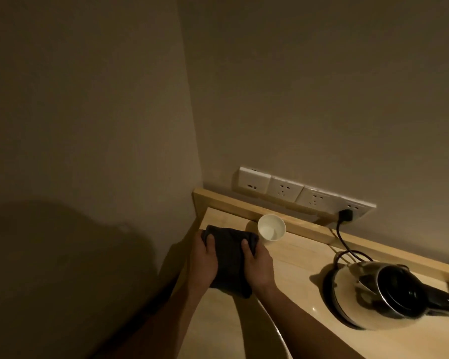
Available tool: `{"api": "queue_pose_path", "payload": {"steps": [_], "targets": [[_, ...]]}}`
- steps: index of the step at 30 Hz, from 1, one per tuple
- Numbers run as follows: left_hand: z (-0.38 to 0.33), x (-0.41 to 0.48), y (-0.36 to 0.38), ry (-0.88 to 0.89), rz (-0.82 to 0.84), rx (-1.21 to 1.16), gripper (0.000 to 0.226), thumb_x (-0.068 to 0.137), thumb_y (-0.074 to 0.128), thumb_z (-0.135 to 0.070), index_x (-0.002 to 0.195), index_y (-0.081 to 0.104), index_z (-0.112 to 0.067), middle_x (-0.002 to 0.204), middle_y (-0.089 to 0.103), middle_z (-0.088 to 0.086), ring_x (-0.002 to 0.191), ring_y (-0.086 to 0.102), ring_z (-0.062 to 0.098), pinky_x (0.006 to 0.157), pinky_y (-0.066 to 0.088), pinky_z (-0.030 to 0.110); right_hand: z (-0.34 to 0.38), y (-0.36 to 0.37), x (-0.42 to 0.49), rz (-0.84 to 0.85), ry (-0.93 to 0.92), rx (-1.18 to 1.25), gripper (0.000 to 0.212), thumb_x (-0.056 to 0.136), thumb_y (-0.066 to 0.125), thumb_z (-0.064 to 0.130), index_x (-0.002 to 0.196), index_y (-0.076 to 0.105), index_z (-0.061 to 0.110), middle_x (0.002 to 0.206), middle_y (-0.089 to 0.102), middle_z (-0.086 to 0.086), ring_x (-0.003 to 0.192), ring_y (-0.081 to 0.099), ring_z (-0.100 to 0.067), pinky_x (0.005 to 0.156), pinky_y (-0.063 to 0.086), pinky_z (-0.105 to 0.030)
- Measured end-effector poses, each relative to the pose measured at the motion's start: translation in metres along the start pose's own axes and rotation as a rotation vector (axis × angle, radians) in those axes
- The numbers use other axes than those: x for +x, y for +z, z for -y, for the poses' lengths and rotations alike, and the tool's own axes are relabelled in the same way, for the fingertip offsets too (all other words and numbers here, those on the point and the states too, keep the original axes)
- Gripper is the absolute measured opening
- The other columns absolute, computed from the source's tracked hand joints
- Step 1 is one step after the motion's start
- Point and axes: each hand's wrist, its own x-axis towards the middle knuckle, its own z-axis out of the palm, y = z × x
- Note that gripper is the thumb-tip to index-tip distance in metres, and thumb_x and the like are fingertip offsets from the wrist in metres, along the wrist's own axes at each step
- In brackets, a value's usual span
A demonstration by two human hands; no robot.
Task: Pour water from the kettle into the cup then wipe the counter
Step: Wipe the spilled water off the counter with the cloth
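A dark folded cloth (230,257) lies on the pale wooden counter (296,270) near its left end. My left hand (204,263) grips the cloth's left edge and my right hand (258,265) grips its right edge, thumbs on top. A white paper cup (271,227) stands upright just beyond the cloth's far right corner, close to my right hand. The steel kettle (381,291) with a black lid and handle sits on its base at the right, well apart from both hands.
A raised wooden ledge (244,203) runs along the back of the counter under a row of white wall sockets (285,189). The kettle's black cord (341,237) is plugged into the rightmost socket. A wall closes off the left side.
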Motion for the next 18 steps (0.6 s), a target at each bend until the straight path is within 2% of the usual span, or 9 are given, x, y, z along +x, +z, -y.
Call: {"api": "queue_pose_path", "payload": {"steps": [2,4,7,8,10,13,15,18], "targets": [[0.004,0.02,0.003,0.036,-0.012,0.015,0.031,0.112,0.041,-0.031,0.132,0.052,-0.012,0.112,0.06,0.001,0.111,0.063,0.023,0.061,0.043,0.013,-0.004,0.014,0.014,-0.029,-0.007,-0.037,0.016,0.11,0.05,0.033,0.113,0.058,0.019,0.105,0.073,-0.003,0.098,0.07,-0.023,0.088,0.057,-0.04],[0.012,0.04,0.007,0.058,0.023,0.015,0.03,0.112,0.039,-0.03,0.134,0.05,-0.012,0.112,0.059,0.0,0.114,0.063,0.026,0.07,0.045,0.017,-0.009,0.027,0.028,-0.072,0.015,-0.055,0.02,0.11,0.05,0.035,0.115,0.057,0.018,0.102,0.072,-0.001,0.095,0.071,-0.021,0.088,0.058,-0.042],[0.024,0.069,0.016,0.077,0.051,0.034,0.032,0.112,0.038,-0.03,0.137,0.048,-0.014,0.117,0.062,0.005,0.115,0.064,0.029,0.083,0.05,0.034,-0.013,0.043,0.048,-0.156,0.043,-0.061,0.024,0.108,0.052,0.038,0.117,0.058,0.017,0.097,0.069,0.006,0.092,0.07,-0.017,0.075,0.053,-0.03],[0.028,0.078,0.02,0.082,0.044,0.048,0.032,0.112,0.038,-0.031,0.138,0.047,-0.015,0.118,0.063,0.006,0.115,0.064,0.029,0.084,0.049,0.036,-0.014,0.047,0.055,-0.186,0.043,-0.058,0.023,0.108,0.053,0.038,0.118,0.058,0.018,0.099,0.068,0.006,0.094,0.069,-0.017,0.074,0.049,-0.027],[0.034,0.093,0.029,0.1,0.037,0.077,0.033,0.111,0.038,-0.032,0.14,0.047,-0.018,0.123,0.064,0.009,0.115,0.064,0.03,0.083,0.046,0.037,-0.017,0.052,0.067,-0.235,0.034,-0.059,0.022,0.107,0.055,0.038,0.119,0.058,0.019,0.104,0.067,0.005,0.098,0.068,-0.018,0.079,0.046,-0.03],[0.038,0.109,0.041,0.129,0.032,0.131,0.036,0.111,0.038,-0.035,0.144,0.047,-0.022,0.127,0.065,0.006,0.116,0.063,0.027,0.082,0.043,0.034,-0.024,0.056,0.076,-0.285,0.044,-0.102,0.024,0.107,0.056,0.036,0.123,0.058,0.018,0.112,0.07,-0.003,0.103,0.069,-0.025,0.084,0.049,-0.034],[0.042,0.116,0.046,0.152,0.009,0.228,0.035,0.111,0.04,-0.035,0.141,0.05,-0.02,0.124,0.067,0.009,0.112,0.065,0.032,0.078,0.04,0.034,-0.031,0.058,0.077,-0.289,0.039,-0.153,0.026,0.108,0.054,0.03,0.131,0.055,0.017,0.121,0.071,-0.007,0.107,0.071,-0.028,0.085,0.052,-0.035],[0.044,0.118,0.048,0.151,-0.007,0.315,0.038,0.109,0.046,-0.035,0.142,0.051,-0.016,0.124,0.067,0.013,0.111,0.065,0.036,0.076,0.04,0.034,-0.039,0.063,0.067,-0.258,-0.022,-0.187,0.047,0.106,0.055,0.018,0.151,0.039,0.02,0.141,0.061,-0.005,0.114,0.066,-0.016,0.092,0.054,-0.03]]}}
